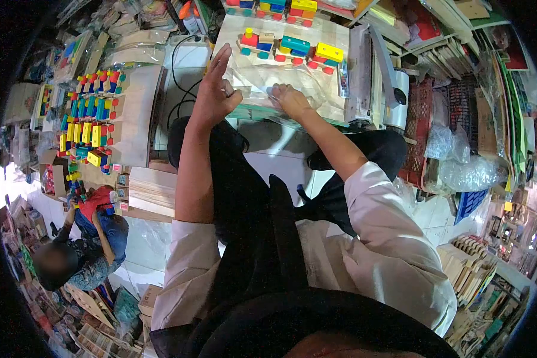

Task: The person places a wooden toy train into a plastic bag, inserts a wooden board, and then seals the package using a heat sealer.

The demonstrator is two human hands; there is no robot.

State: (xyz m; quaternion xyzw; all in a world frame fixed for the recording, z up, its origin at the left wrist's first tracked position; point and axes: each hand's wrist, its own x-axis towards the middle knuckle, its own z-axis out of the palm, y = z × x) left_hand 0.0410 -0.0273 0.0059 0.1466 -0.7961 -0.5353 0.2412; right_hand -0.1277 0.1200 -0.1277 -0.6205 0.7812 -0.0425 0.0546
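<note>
My left hand (216, 94) is raised at the left edge of the low work table (227, 36), its fingers stretched up and apart from the thumb, holding nothing. On the right, my right hand (291, 100) has its fingers closed on a clear plastic bag (259, 83) that lies crumpled over the near part of the table. Just beyond the bag stands a wooden toy train (295, 46) with red, blue, teal and yellow blocks on round wheels. Part of another toy train (272, 7) shows at the top edge.
Rows of toy train cars (89, 116) cover a board at the left. Lower left, a co-worker (92, 238) sits handling red material. A grey sealing machine (388, 71) borders the table's right side, beside a red crate (417, 119). Black cables hang left of the table.
</note>
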